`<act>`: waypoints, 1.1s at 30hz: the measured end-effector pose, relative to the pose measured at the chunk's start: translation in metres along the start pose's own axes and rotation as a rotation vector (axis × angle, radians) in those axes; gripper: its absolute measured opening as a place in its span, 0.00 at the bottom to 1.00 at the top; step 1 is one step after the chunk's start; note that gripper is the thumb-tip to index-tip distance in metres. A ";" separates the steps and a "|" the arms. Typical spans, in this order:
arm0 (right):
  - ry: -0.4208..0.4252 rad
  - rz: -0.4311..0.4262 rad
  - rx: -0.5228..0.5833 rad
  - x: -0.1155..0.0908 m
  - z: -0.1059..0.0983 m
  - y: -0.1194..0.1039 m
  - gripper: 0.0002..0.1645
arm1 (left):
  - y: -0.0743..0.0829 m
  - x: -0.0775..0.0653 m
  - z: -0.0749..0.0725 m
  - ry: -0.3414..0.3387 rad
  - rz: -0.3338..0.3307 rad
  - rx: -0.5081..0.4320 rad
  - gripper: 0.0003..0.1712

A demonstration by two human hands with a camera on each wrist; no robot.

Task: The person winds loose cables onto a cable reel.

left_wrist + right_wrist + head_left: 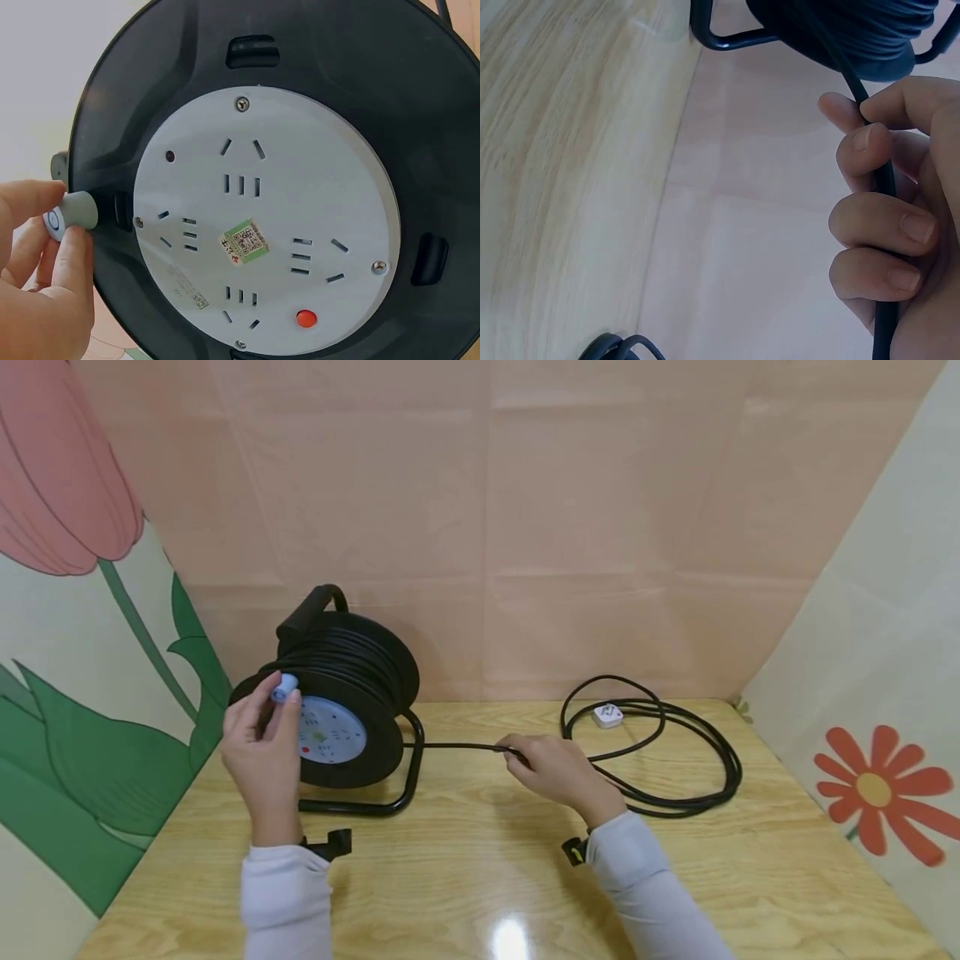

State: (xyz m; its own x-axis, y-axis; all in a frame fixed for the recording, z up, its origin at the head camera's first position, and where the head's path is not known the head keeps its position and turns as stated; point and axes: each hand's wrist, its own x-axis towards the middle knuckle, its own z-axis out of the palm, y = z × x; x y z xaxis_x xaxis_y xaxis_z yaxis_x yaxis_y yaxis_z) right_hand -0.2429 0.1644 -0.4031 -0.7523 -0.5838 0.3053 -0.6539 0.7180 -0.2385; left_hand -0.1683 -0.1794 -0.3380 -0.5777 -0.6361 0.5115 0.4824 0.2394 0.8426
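Note:
A black cable reel (352, 668) stands on the left of the table, wound with black cable. Its round socket panel (300, 217) has several outlets, a red button and a QR sticker. At the reel's left rim, my left hand (262, 743) pinches the light-blue crank knob (77, 211) between thumb and fingers. To the right of the reel, my right hand (551, 768) holds the black cable (885, 180), fingers curled around it. The cable runs taut from the reel's lower side into this hand. Beyond the hand it continues into a loose coil (727, 768).
A white plug (607, 716) lies within the loose coil at the back right. The reel rests on a black tubular stand (412, 768) and has a carrying handle (303, 610) on top. A pink wall covering (525, 527) rises behind the wooden table (450, 877).

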 end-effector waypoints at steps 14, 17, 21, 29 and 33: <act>0.028 -0.008 -0.037 0.014 0.005 -0.006 0.15 | 0.005 -0.004 0.003 -0.086 0.108 -0.002 0.16; 0.036 0.013 -0.053 0.017 0.007 -0.008 0.15 | 0.004 -0.005 0.005 -0.097 0.120 0.015 0.15; 0.042 0.045 -0.060 0.019 0.010 -0.009 0.15 | 0.010 -0.008 0.009 -0.107 0.139 0.044 0.14; 0.022 0.041 -0.060 0.023 0.020 -0.014 0.15 | 0.037 -0.020 0.017 -0.115 0.180 0.099 0.12; 0.020 0.039 -0.059 0.025 0.022 -0.018 0.15 | 0.038 -0.022 0.019 -0.126 0.175 0.094 0.10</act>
State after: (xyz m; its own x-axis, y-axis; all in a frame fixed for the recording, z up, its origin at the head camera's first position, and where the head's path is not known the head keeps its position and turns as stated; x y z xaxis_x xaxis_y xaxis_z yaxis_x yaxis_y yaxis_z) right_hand -0.2518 0.1279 -0.4117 -0.7748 -0.5481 0.3150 -0.6181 0.7614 -0.1956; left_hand -0.1495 -0.1427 -0.3138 -0.5711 -0.4837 0.6633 0.5224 0.4091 0.7481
